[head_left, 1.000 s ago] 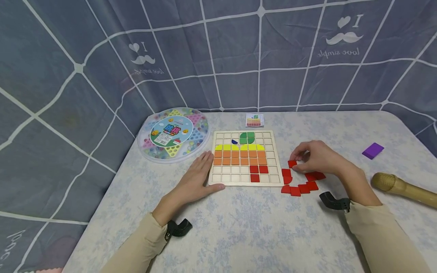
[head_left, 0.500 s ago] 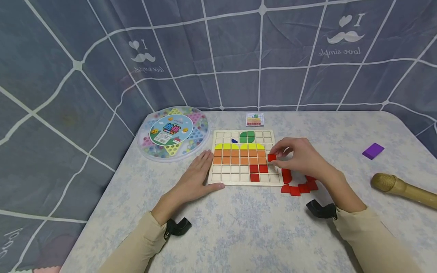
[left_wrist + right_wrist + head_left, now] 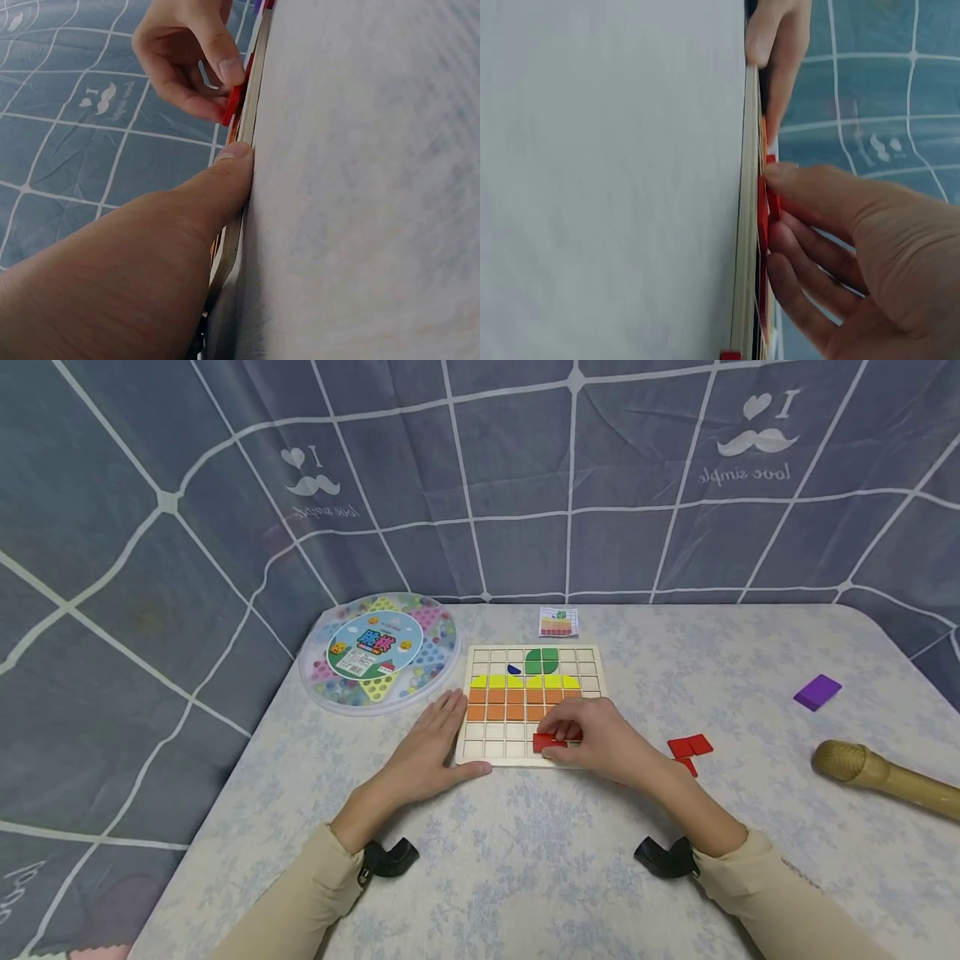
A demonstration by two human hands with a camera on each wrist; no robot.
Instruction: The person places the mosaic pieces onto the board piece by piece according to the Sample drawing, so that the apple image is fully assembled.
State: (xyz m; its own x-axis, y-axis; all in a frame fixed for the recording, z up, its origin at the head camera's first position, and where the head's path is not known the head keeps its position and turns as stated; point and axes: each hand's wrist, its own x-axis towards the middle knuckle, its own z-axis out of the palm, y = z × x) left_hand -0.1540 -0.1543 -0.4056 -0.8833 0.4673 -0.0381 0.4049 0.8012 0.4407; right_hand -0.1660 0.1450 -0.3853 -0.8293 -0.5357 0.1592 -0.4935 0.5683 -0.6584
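A square wooden grid board [image 3: 495, 749] lies mid-table, with green, blue, yellow and orange pieces set in its upper and middle rows. My left hand [image 3: 423, 747] rests flat along its left side, fingers straight, thumb at the front corner. Over the lower rows my right hand [image 3: 600, 739] pinches a red tile [image 3: 542, 742] between thumb and fingers. Seen edge-on in the right wrist view, the red tile [image 3: 773, 202] stands just off the board face. Most of the red pieces set in the board are covered by the right hand.
Several loose red tiles [image 3: 690, 746] lie right of the board, partly behind the right forearm. A small pattern card [image 3: 558, 622] sits behind it. A round clear-lidded game box [image 3: 378, 647] is at left; a purple block [image 3: 817, 692] and a gold microphone [image 3: 877, 768] are at right.
My right hand has picked up a red tile from the loose group and carried it left over the board to the lower rows. The left hand has stayed in place.
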